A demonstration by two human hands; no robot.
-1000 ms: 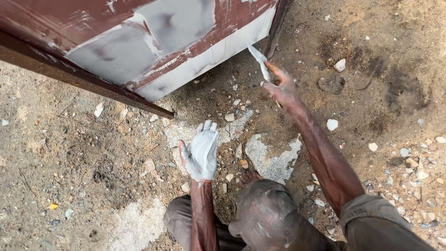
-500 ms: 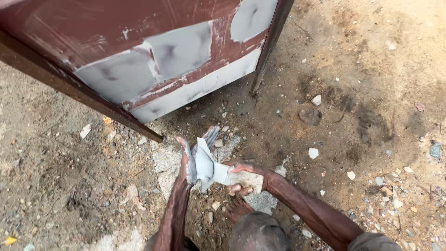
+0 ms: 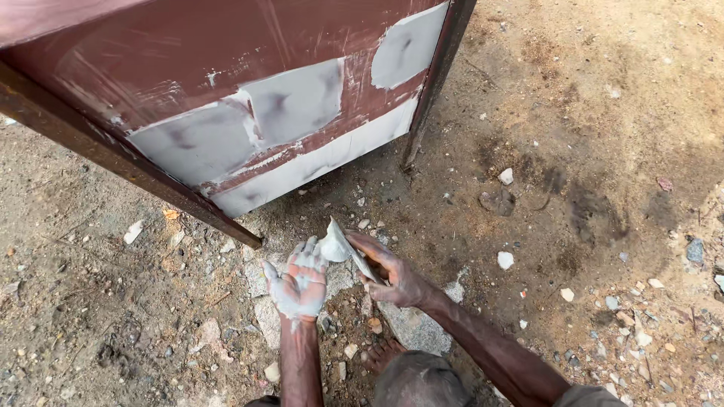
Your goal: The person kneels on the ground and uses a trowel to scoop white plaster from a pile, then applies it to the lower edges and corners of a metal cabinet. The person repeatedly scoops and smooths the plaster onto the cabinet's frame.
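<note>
My left hand (image 3: 302, 280) is spread open, palm up, smeared all over with pale grey-white filler paste that cakes the fingers and palm. My right hand (image 3: 394, 273) is closed around a putty knife (image 3: 348, 252), thumb on top and fingers wrapped under the handle. The blade is thin and flat, loaded with a wet lump of the same whitish paste at its tip, and that tip rests just against the fingertips of my left hand. Both hands meet low over the dirt ground (image 3: 588, 151), a little in front of the bottom edge of a reddish-brown metal door (image 3: 226, 45) that leans tilted above them.

The door's lower part carries broad patches of grey filler (image 3: 294, 102): a long strip along the bottom edge, two blocks above it, and one more near the right-hand corner. The patches look smooth and dull, with darker smudges in their middles. Beneath my hands lies a flat pale stone (image 3: 411, 328), and small white stones (image 3: 506, 175) are scattered across the ground to the right. My bare foot (image 3: 381, 354) shows beside the flat stone.
</note>
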